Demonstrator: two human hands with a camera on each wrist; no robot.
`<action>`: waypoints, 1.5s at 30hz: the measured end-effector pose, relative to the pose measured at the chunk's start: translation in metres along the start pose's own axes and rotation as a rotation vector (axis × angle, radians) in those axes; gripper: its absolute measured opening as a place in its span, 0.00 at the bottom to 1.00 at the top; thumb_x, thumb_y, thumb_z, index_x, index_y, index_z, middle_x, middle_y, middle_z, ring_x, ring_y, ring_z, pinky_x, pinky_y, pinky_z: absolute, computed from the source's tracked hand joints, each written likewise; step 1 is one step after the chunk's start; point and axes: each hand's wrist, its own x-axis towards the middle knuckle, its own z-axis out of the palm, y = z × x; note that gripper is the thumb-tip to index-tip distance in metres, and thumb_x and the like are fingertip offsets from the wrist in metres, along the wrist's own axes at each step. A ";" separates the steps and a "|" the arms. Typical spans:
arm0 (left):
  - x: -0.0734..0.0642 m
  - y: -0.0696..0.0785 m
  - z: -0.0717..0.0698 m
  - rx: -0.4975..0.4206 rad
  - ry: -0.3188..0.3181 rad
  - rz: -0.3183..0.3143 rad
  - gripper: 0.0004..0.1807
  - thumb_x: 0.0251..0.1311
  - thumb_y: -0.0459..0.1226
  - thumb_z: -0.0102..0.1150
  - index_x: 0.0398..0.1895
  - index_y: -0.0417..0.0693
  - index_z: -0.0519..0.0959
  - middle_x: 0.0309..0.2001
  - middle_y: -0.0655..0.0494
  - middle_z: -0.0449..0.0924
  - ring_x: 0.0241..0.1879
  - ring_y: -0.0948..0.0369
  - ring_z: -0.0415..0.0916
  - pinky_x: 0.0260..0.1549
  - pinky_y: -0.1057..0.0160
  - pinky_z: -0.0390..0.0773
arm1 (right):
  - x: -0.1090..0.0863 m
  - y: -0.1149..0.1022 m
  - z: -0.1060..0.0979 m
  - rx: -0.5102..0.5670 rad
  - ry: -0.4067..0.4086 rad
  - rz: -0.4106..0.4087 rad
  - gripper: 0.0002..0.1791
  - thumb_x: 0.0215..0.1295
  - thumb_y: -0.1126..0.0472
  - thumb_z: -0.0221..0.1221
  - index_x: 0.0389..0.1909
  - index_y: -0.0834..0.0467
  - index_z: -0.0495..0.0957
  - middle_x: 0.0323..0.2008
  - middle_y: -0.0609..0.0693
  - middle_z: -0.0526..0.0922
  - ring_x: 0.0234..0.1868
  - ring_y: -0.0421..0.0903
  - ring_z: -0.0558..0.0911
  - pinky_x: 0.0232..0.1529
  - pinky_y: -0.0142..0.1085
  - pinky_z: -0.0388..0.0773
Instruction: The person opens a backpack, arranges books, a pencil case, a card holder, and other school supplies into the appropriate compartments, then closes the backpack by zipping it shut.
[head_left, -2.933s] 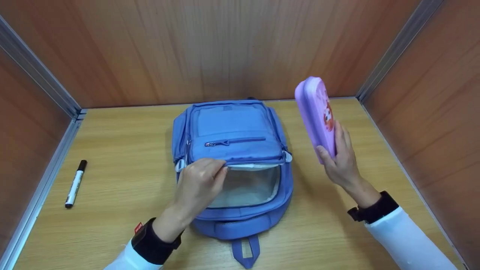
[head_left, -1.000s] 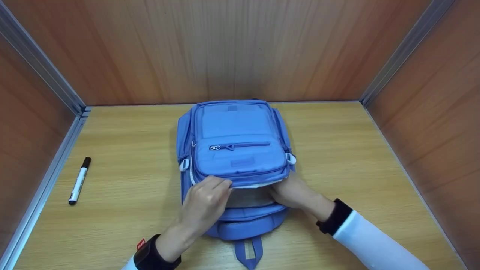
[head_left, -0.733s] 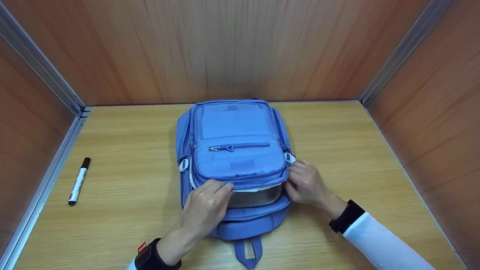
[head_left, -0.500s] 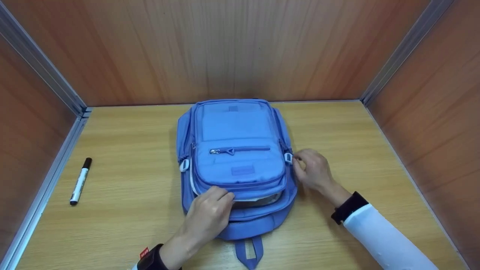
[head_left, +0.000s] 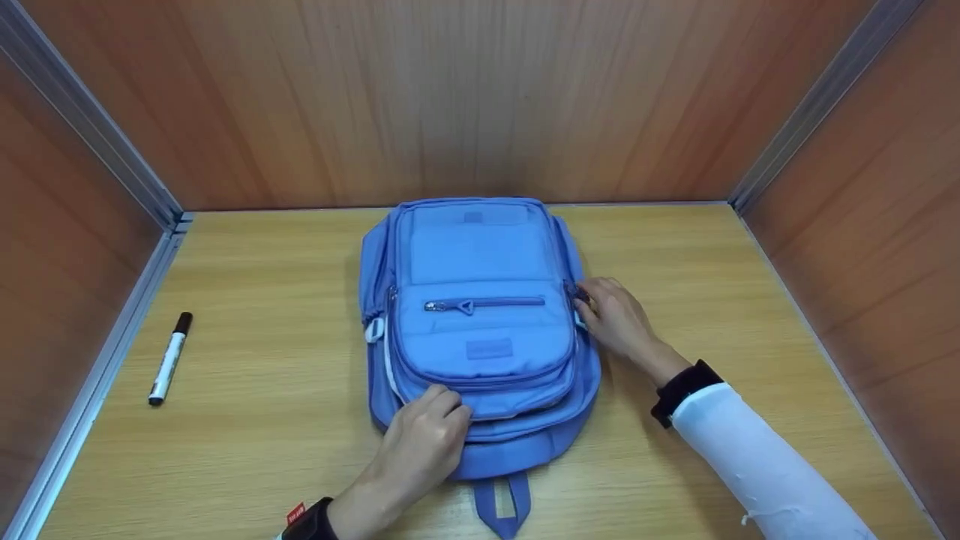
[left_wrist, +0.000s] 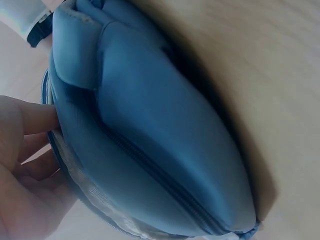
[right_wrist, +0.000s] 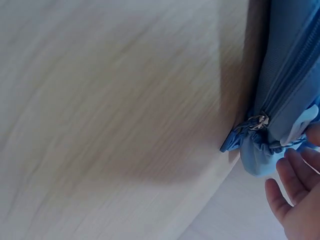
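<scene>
A blue backpack (head_left: 480, 251) lies on its back on the wooden table, its top loop toward the person. My left hand (head_left: 425, 436) grips the near edge of the front pocket's flap between thumb and fingers. In the left wrist view, that flap edge (left_wrist: 82, 192) shows an unzipped rim and pale lining. At the backpack's right side, my right hand (head_left: 619, 319) pinches around a zipper pull (head_left: 577, 291) just above the white strap ring. The right wrist view shows its other fingers (right_wrist: 290, 180) loosely bent, while the pinch itself is mostly out of frame. The pocket's inside is hidden.
A white marker (head_left: 171, 360) with black ends lies on the table (head_left: 262, 337) to the left. Wooden panels enclose the table at the back (head_left: 480, 105) and on both sides, joined by metal corner strips. A small zipped slot (head_left: 487, 303) crosses the backpack's front.
The right hand first held a pink-purple pencil case, then reached into the pocket; it came out without the case and moved up the right side. The left hand lowered the flap toward the person.
</scene>
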 end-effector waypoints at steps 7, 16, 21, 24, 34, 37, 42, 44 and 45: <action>-0.004 -0.002 0.005 0.026 -0.022 -0.003 0.05 0.57 0.24 0.66 0.27 0.41 0.86 0.29 0.54 0.78 0.31 0.60 0.75 0.29 0.66 0.81 | 0.003 -0.003 0.004 -0.011 0.015 -0.026 0.12 0.72 0.69 0.62 0.52 0.69 0.84 0.44 0.61 0.85 0.47 0.59 0.82 0.50 0.52 0.81; -0.003 -0.003 0.007 0.030 -0.031 -0.017 0.06 0.54 0.23 0.69 0.27 0.41 0.86 0.29 0.54 0.78 0.31 0.59 0.74 0.29 0.63 0.82 | -0.005 -0.006 0.001 -0.044 0.077 -0.049 0.08 0.73 0.69 0.60 0.46 0.70 0.84 0.39 0.61 0.83 0.45 0.61 0.80 0.50 0.53 0.78; -0.003 -0.005 0.011 0.024 -0.024 -0.028 0.06 0.52 0.23 0.70 0.26 0.41 0.86 0.30 0.54 0.79 0.32 0.58 0.75 0.31 0.62 0.83 | -0.012 -0.010 -0.004 -0.080 0.123 -0.104 0.05 0.72 0.70 0.61 0.42 0.70 0.83 0.35 0.59 0.82 0.40 0.60 0.79 0.43 0.52 0.78; -0.002 -0.006 0.014 0.025 -0.017 -0.035 0.06 0.51 0.22 0.70 0.27 0.40 0.87 0.30 0.53 0.79 0.33 0.58 0.76 0.31 0.63 0.83 | -0.017 -0.012 -0.007 -0.097 0.126 -0.127 0.04 0.72 0.71 0.61 0.41 0.69 0.83 0.34 0.59 0.81 0.38 0.59 0.78 0.40 0.50 0.77; -0.003 -0.011 0.017 -0.027 -0.043 -0.061 0.05 0.57 0.25 0.63 0.30 0.38 0.88 0.32 0.50 0.83 0.35 0.56 0.78 0.36 0.61 0.85 | -0.040 -0.025 -0.016 -0.103 0.071 -0.090 0.04 0.72 0.71 0.61 0.41 0.68 0.83 0.33 0.55 0.79 0.37 0.55 0.76 0.38 0.46 0.75; -0.003 -0.012 0.017 -0.042 -0.051 -0.070 0.05 0.57 0.25 0.64 0.31 0.38 0.88 0.33 0.50 0.83 0.36 0.56 0.78 0.36 0.60 0.85 | -0.048 -0.031 -0.019 -0.092 0.046 -0.064 0.04 0.73 0.70 0.61 0.42 0.68 0.83 0.34 0.54 0.79 0.37 0.53 0.76 0.38 0.45 0.75; -0.002 -0.012 0.019 -0.038 -0.044 -0.071 0.04 0.53 0.23 0.70 0.30 0.38 0.87 0.33 0.51 0.83 0.36 0.56 0.78 0.37 0.61 0.85 | -0.061 -0.040 -0.024 -0.076 0.025 -0.048 0.05 0.73 0.70 0.60 0.43 0.67 0.83 0.35 0.53 0.80 0.38 0.52 0.77 0.40 0.45 0.77; -0.001 -0.011 0.019 -0.037 -0.055 -0.080 0.05 0.52 0.23 0.71 0.30 0.38 0.88 0.34 0.51 0.83 0.36 0.56 0.78 0.37 0.61 0.86 | -0.067 -0.044 -0.025 -0.073 0.021 -0.040 0.05 0.73 0.70 0.61 0.44 0.67 0.83 0.35 0.52 0.80 0.39 0.52 0.77 0.42 0.44 0.78; 0.000 -0.011 0.019 -0.036 -0.063 -0.084 0.05 0.52 0.23 0.71 0.31 0.38 0.88 0.34 0.51 0.84 0.36 0.56 0.78 0.38 0.61 0.86 | -0.071 -0.046 -0.025 -0.069 0.018 -0.033 0.05 0.73 0.70 0.61 0.44 0.67 0.83 0.36 0.52 0.80 0.40 0.51 0.77 0.42 0.44 0.78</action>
